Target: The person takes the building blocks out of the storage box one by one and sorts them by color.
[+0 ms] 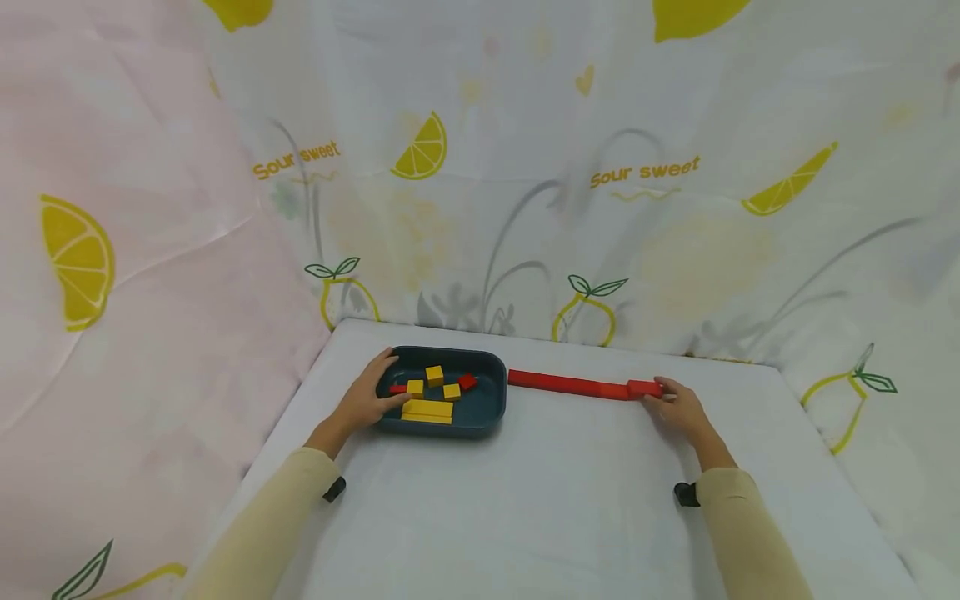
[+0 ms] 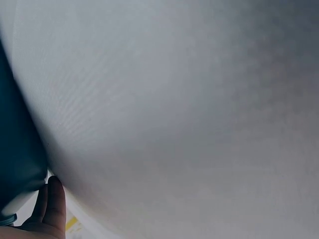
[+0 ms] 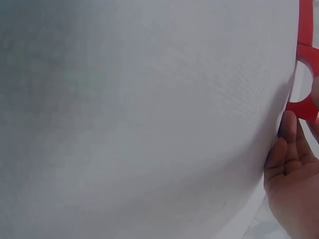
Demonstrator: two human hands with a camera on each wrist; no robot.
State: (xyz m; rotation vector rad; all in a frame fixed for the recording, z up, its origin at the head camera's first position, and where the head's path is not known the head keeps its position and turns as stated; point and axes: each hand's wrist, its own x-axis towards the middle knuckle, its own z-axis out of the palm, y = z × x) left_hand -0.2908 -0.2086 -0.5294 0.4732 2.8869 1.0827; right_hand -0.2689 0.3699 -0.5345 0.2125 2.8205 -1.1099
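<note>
My left hand grips the left end of a dark blue rectangular tray, its thumb reaching over the near-left side beside the yellow blocks. Inside the tray lie several yellow blocks, long yellow bars and a couple of small red blocks. At the right, my right hand holds a red arch-shaped block between thumb and fingers; its curved cutout shows in the right wrist view. This block meets the right end of a straight row of red blocks.
A white cloth-covered table lies under everything. Behind it and at the left hang curtains printed with lemons. The red row runs rightward from beside the tray, near the table's far edge.
</note>
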